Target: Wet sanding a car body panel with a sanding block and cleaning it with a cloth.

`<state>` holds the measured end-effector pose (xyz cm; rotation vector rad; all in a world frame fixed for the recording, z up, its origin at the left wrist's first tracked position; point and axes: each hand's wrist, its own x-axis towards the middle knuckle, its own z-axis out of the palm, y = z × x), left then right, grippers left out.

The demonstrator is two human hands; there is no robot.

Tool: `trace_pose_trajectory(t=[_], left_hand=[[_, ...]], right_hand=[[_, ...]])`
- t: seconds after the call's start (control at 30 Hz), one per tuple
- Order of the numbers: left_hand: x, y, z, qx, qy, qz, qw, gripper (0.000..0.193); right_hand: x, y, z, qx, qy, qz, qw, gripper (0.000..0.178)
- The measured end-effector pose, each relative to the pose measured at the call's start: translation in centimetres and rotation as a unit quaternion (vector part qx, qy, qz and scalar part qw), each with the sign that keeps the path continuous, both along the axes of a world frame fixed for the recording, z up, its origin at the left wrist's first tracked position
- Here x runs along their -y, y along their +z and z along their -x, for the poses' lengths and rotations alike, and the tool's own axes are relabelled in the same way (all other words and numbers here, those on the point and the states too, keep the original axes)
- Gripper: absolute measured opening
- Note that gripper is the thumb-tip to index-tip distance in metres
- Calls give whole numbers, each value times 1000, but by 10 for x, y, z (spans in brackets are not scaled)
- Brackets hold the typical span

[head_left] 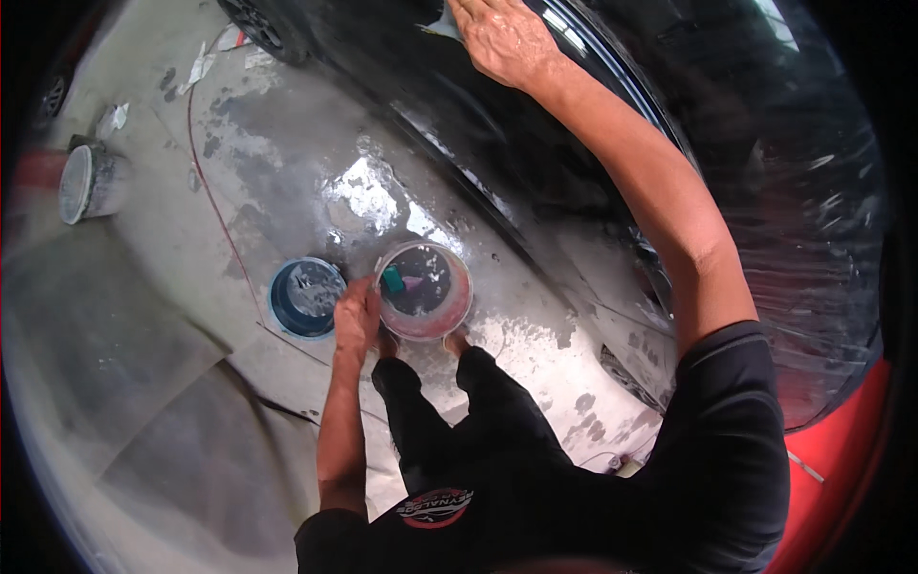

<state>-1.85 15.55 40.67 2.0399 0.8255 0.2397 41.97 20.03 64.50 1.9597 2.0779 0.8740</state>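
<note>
My left hand (357,314) is closed round the rim of a pale, pinkish bucket (457,311) above the floor by my feet. Water stands in that bucket, with a green block (393,278) and something purple in it. My right hand (507,40) reaches far up to the side of a dark car (402,72), at the top edge of the view. Under its fingers a thin pale grey piece (443,26) sticks out, pressed against the panel. Whether it is cloth or paper I cannot tell, and the fingertips are partly cut off.
A blue bucket (278,306) of water stands left of the pale one. A thin red hose (215,206) runs along the wet floor. Farther left are a white tub (78,187) and large dark mats (86,325). Clear plastic film (803,220) covers part of the car.
</note>
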Motion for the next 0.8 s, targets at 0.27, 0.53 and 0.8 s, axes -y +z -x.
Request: trace_pose_trajectory(t=[0.27,0.53,0.8], left_hand=[[6,-20,76,-40,74,-12,996,26],[30,-22,66,-25,43,84,995,25],[31,-38,137,-115,124,146,975,26]], right_hand=[[164,-2,43,-27,-103,210,972,63],[41,-36,21,14,-51,110,992,57],[304,32,45,-71,-197,230,951,63]])
